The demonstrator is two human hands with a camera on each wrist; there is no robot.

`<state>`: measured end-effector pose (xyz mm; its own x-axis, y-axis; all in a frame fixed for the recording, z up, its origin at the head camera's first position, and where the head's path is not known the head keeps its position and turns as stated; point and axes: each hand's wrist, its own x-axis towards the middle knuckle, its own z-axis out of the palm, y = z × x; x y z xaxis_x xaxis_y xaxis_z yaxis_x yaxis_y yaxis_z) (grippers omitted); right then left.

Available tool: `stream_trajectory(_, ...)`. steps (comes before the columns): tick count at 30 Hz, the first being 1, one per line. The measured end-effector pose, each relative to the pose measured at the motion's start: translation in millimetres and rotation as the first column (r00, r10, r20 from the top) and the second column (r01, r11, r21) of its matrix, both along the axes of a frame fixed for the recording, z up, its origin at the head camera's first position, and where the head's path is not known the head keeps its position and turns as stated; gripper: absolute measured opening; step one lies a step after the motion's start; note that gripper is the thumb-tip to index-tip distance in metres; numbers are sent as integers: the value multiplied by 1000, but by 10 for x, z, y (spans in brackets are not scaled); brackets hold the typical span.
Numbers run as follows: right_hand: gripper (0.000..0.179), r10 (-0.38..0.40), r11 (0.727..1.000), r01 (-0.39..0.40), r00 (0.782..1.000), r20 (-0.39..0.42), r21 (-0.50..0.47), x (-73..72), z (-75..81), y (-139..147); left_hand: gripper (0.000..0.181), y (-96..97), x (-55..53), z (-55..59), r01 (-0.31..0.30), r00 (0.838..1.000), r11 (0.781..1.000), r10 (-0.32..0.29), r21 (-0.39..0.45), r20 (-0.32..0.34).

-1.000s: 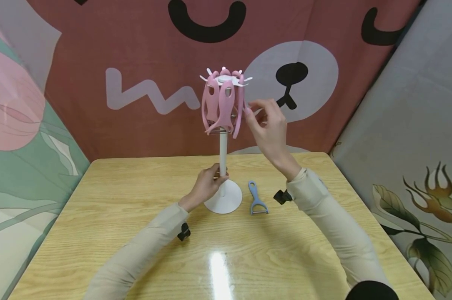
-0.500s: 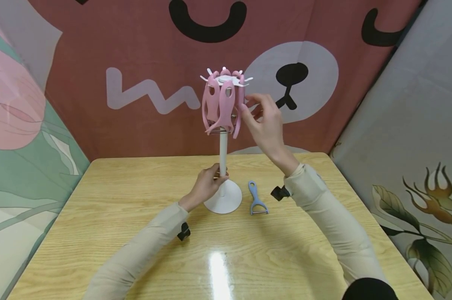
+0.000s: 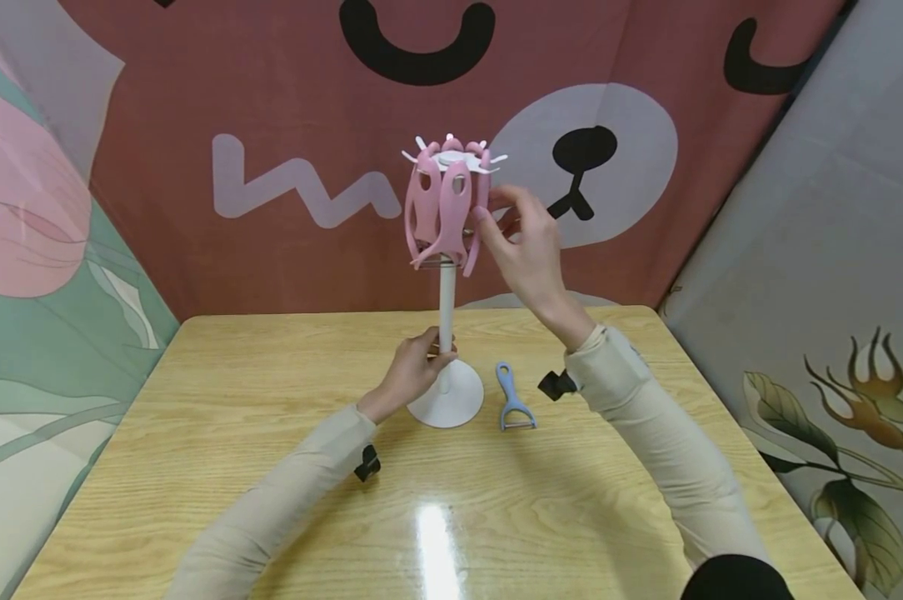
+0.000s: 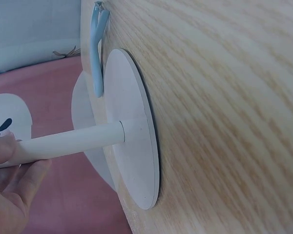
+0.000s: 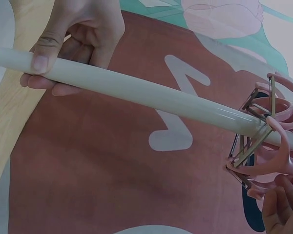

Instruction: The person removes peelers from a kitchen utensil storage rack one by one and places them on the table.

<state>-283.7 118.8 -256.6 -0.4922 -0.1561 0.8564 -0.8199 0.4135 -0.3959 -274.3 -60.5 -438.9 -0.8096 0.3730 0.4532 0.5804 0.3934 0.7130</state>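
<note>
A white stand rises from a round base (image 4: 132,161) on the table, with a ring of white hooks (image 3: 451,157) on top. Several pink peelers (image 3: 455,208) hang from the hooks, blades downward. My left hand (image 3: 410,368) grips the stand's white pole (image 4: 78,141) low down, thumb and fingers around it, plain in the right wrist view too. High on the right side, my right hand (image 3: 528,246) pinches one hanging pink peeler between thumb and fingers; its fingertips are partly hidden. A light blue peeler (image 3: 513,400) lies on the table right of the base.
The wooden table (image 3: 271,367) reaches back to a reddish cloth (image 3: 294,267) printed with a cartoon face. A grey flowered cloth (image 3: 811,250) hangs on the right, a green and pink one (image 3: 62,350) on the left.
My right hand has moved a little left, from the side of the rack onto a hanging pink peeler. The left hand stays on the pole, and the blue peeler lies where it was.
</note>
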Motion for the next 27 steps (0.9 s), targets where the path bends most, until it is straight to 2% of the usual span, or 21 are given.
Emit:
stream_trajectory(18, 29, -7, 1000, 7, 1000, -3, -1, 9, 2, 6, 23, 13, -4, -15, 7, 1000, 1000, -7, 6, 2)
stream_trajectory(27, 33, -10, 1000, 11, 1000, -26, 21, -2, 4, 12, 19, 13, -16, -22, -9, 1000, 1000, 9, 3, 6)
